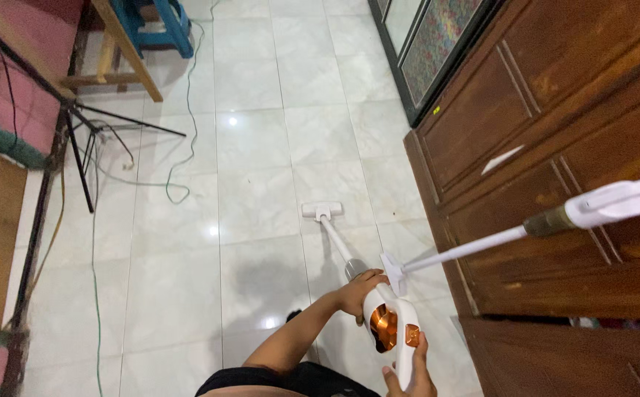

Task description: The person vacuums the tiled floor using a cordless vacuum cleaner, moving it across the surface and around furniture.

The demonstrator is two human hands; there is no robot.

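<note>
We have one view only, from a camera on the person's head, tipped steeply down at the tiled floor (261,147). It faces forward along the floor toward 12 o'clock, where a stool (159,26) stands far off. The hands sit close under the lens at 6 o'clock: left hand (356,292), right hand (412,375), both on the vacuum (390,323). A wooden cabinet (555,184) fills 3 o'clock, a stand (77,140) is at 9 to 10 o'clock. No second view shares anything.
</note>
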